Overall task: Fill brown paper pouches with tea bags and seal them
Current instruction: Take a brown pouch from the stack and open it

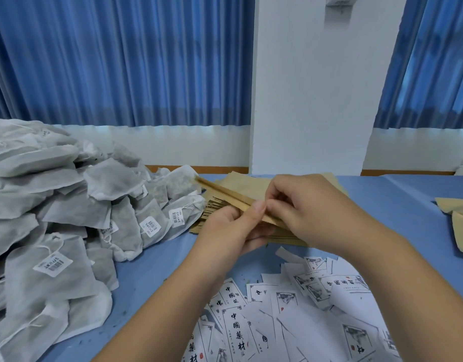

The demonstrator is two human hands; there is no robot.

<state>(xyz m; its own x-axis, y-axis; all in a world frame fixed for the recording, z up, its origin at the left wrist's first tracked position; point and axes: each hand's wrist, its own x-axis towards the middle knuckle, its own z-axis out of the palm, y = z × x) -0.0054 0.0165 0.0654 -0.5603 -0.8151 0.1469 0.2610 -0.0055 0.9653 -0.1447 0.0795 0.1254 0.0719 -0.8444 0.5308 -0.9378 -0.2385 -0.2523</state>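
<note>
Pinching a brown paper pouch point(225, 193) edge-on, both hands worked over the blue table point(397, 205).

The left hand point(233, 231) and right hand point(311, 212) met at the pouch's near end, thumbs and curled fingers clamped on its thin edge, and the two thumb tips were almost touching. The pouch ran from the hands toward ten o'clock, its far tip just beside the nearest tea bag. Directly beneath it lay a fanned stack of pouches point(212, 215). At nine o'clock of the hands a big heap of grey tea bags point(68, 205) with barcode tags covered the table's left side. At six o'clock lay scattered white printed labels point(311, 304). At three o'clock, well apart at the frame's edge, lay more brown pouches point(459, 226).
</note>
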